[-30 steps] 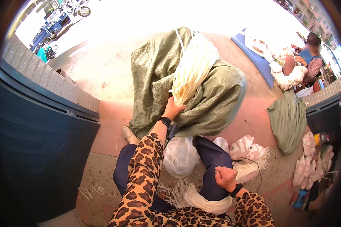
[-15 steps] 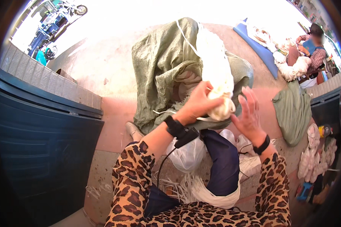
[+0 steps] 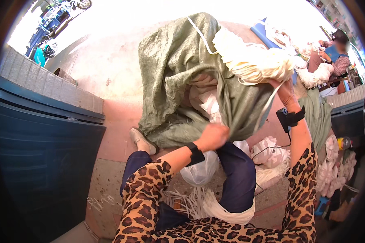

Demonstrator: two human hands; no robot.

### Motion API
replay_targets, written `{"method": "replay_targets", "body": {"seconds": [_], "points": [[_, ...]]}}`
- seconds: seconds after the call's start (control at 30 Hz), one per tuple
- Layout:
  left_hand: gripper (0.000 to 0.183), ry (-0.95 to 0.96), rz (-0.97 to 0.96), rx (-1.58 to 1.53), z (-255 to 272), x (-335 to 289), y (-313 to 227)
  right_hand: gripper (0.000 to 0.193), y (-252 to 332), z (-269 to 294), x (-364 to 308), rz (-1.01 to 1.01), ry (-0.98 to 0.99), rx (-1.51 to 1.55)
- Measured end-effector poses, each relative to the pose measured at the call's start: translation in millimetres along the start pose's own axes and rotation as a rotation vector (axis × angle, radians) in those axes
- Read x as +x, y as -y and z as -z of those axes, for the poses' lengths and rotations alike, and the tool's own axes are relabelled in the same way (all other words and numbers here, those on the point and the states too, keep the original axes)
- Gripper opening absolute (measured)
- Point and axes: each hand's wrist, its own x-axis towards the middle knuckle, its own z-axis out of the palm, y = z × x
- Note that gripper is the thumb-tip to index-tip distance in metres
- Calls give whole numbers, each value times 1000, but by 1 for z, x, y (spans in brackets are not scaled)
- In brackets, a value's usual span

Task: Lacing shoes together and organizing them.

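A large olive-green woven sack [image 3: 166, 77] stands before me with its mouth agape, showing pale bundles [image 3: 207, 101] inside. Across its far right side lies a thick cream hank of yarn [image 3: 251, 60]. My right hand [image 3: 287, 96] grips the hank's right end; its fingers are partly hidden beneath the strands. A thin white strip [image 3: 265, 111] hangs down beside that hand. Closed in a fist, my left hand [image 3: 214, 137] is at the sack's near rim, slightly blurred. What it holds, if anything, I cannot make out.
By my legs sit a translucent plastic bag [image 3: 198, 168] and white strands [image 3: 227, 208]. A dark blue panel [image 3: 48, 154] borders the left. At right lie a green cloth [image 3: 315, 115] and white bundles [image 3: 330, 174]. Another person [image 3: 340, 52] sits at the far right among pale hanks.
The hank's near end has swung right and away from me, now in my right hand. My left hand has left the hank and come down to the sack's near rim, closed.
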Motion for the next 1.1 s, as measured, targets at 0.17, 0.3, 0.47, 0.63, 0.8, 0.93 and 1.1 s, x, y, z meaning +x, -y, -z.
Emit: {"method": "replay_targets", "body": {"seconds": [0.17,0.3,0.47,0.63,0.8,0.93,1.1], "points": [[10,172,-254,-20,6,1,-54,46,-10,-13,8,-111,-231,222],[9,-210,-324,-45,5,30,-79,42,5,-15,7,-177,-149,162],[15,-147,-321,-277,-6,50,-109,42,30,-28,-27,122,5,-624],[12,44,-207,-547,21,56,-87,39,14,-28,-19,339,-76,-610],[35,-246,1014,-1401,45,48,11,35,-6,-27,-8,430,-123,-473],[65,-241,690,-499,22,49,57,35,-8,-31,-13,377,-164,-502],[90,-225,432,-130,26,61,82,37,-9,-30,-16,400,-187,-540]]}}
